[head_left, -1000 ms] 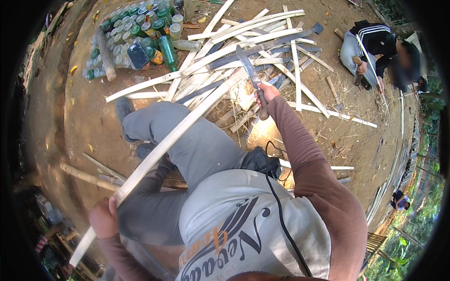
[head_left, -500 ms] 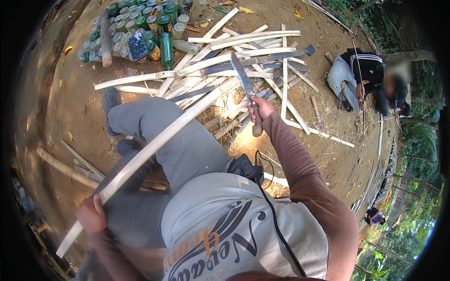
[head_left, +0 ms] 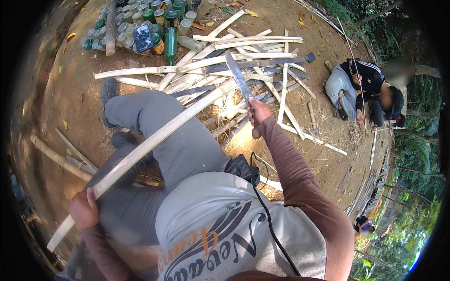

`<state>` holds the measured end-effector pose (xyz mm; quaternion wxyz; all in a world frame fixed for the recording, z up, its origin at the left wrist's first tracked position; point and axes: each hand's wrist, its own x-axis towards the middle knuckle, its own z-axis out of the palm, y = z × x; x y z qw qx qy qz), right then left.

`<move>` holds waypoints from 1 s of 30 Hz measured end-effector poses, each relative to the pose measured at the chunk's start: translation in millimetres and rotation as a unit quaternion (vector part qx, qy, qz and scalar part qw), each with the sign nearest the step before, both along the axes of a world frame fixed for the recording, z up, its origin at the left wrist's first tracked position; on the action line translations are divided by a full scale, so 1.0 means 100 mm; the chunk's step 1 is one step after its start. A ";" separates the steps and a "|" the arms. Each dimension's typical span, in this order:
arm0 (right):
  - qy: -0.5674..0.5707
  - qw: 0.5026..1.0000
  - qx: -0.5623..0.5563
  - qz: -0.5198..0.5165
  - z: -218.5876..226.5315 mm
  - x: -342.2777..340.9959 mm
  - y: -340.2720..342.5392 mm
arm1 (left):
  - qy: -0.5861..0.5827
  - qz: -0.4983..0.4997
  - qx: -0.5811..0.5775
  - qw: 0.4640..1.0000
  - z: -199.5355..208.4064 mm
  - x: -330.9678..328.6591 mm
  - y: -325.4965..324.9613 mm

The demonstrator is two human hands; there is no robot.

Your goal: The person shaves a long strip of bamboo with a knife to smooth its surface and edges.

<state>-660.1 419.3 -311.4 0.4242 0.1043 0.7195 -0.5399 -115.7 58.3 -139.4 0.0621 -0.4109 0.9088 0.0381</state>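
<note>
A long pale strip of split bamboo (head_left: 161,133) slants across my legs, from the lower left up to the pile of strips. My left hand (head_left: 84,208) is wrapped round its lower part, near the left end. In my right hand (head_left: 258,112) is a machete (head_left: 239,77), gripped by its dark handle, its broad blade pointing up and slightly left. The blade lies close to the strip's far end; whether they touch I cannot tell. Under and beyond the blade many more bamboo strips (head_left: 258,42) lie crossed on the ground, some pale, some dark.
Glass jars and bottles (head_left: 150,18) stand packed together at the far left, with a log (head_left: 111,28) beside them. A person (head_left: 358,86) crouches at the right, holding a long thin rod. Bamboo poles (head_left: 61,157) lie left of my legs. Shavings litter the dirt.
My left hand and the strip's near end have shifted slightly left and down. The machete has moved a little left, still in my right hand. The crouching person's arm has changed position.
</note>
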 end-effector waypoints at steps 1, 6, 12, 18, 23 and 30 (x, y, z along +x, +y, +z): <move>-0.007 0.999 -0.006 -0.032 -0.03 -0.06 0.02 | 0.000 -0.003 -0.008 1.000 0.00 -0.01 -0.01; 0.003 0.993 0.005 0.117 0.12 0.33 -0.19 | 0.005 -0.006 -0.019 1.000 -0.01 0.00 0.00; 0.030 0.998 0.002 -0.053 -0.02 -0.08 -0.11 | 0.030 -0.002 -0.020 0.999 -0.02 -0.02 0.03; 0.042 0.999 0.009 0.000 -0.05 -0.10 0.15 | 0.014 0.007 0.009 1.000 -0.06 0.15 -0.03; -0.013 0.995 -0.026 -0.098 -0.12 -0.22 0.25 | 0.021 -0.009 -0.005 1.000 -0.08 0.09 -0.03; 0.000 0.997 0.006 -0.072 -0.06 -0.13 0.13 | 0.014 0.002 -0.001 1.000 -0.06 0.06 -0.01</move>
